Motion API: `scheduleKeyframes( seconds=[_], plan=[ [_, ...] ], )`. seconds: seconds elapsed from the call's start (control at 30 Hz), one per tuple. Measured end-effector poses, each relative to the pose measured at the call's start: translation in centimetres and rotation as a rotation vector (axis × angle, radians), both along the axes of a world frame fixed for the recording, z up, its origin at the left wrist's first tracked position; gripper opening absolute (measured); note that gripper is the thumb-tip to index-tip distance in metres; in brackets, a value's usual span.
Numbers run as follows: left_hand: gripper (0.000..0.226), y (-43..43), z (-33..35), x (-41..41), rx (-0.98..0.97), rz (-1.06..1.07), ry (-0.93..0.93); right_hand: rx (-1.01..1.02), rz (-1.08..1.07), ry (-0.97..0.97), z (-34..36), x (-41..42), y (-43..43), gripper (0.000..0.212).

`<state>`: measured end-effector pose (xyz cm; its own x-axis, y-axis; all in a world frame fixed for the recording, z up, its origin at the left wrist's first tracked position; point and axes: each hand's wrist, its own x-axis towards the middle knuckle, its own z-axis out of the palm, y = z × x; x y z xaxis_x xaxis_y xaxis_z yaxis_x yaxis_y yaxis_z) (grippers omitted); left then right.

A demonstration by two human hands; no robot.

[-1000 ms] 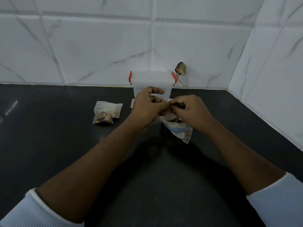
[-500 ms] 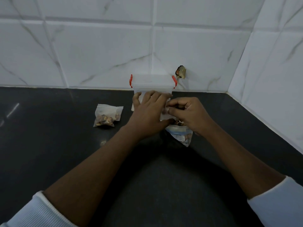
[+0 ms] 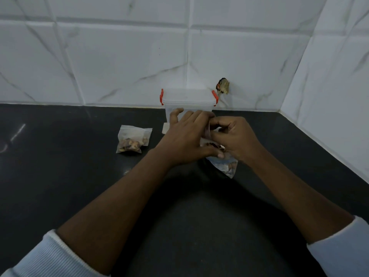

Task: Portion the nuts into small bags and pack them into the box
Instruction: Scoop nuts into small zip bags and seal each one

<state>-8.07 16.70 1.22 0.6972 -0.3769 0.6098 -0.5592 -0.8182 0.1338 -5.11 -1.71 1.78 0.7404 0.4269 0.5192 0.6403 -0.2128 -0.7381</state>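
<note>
My left hand (image 3: 186,136) and right hand (image 3: 234,139) meet at mid-counter (image 3: 60,186), both on one small bag (image 3: 224,164) between them; its lower end shows below my right hand. The lidded box (image 3: 188,100) stands directly behind my hands, at the far edge against the wall (image 3: 119,56). A second small bag of nuts (image 3: 132,141) lies on the counter to the left of my left hand, apart from it. A flat item (image 3: 166,128) lies at the box's left foot, partly hidden by my left hand.
</note>
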Motion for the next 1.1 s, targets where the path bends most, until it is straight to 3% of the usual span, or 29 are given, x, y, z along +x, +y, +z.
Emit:
scheduleKeyframes(
  seconds=[0.07, 0.13, 0.27, 0.3, 0.37, 0.53, 0.67, 0.77, 0.97, 1.1],
  plan=[
    [0.073, 0.5, 0.3, -0.3, -0.203, -0.035, 0.06, 0.066, 0.006, 0.042, 0.2, -0.1, 0.0, 0.016],
    [0.052, 1.1, 0.6, 0.1, -0.534, 0.011, 0.126, 0.1, -0.017, 0.045, 0.4, -0.1, -0.2, 0.016],
    [0.018, 2.1, 1.6, 1.0, -1.297, 0.011, 0.663, 0.118, -0.058, 0.061, 0.4, -0.2, -0.4, 0.019],
    [0.013, 2.2, 1.6, 1.1, -1.394, -0.019, 0.756, 0.111, -0.055, 0.056, 0.3, -0.1, -0.4, 0.021],
    [0.009, 2.3, 1.3, 1.4, -1.5, -0.052, 0.774, 0.1, -0.046, 0.048, 0.3, 0.0, -0.5, 0.022],
    [0.011, 2.3, 0.6, 2.1, -1.565, -0.107, 0.622, 0.093, -0.023, 0.106, 0.3, -0.1, -0.6, 0.024],
    [0.008, 2.9, 0.9, 1.9, -1.551, -0.205, 0.831, 0.1, -0.065, 0.123, 0.3, 0.1, -0.9, 0.023],
    [0.034, 3.5, 0.4, 1.9, -1.481, -0.226, 0.966, 0.127, -0.066, 0.139, 0.3, 0.4, -1.3, 0.023],
    [0.045, 3.7, 0.2, 2.3, -1.513, -0.184, 0.856, 0.058, -0.11, 0.104, 0.3, 0.7, -1.4, 0.027],
    [0.045, 3.7, 0.0, 2.3, -1.533, -0.215, 0.885, 0.093, -0.117, 0.111, 0.3, 0.8, -1.5, 0.029]
  ],
)
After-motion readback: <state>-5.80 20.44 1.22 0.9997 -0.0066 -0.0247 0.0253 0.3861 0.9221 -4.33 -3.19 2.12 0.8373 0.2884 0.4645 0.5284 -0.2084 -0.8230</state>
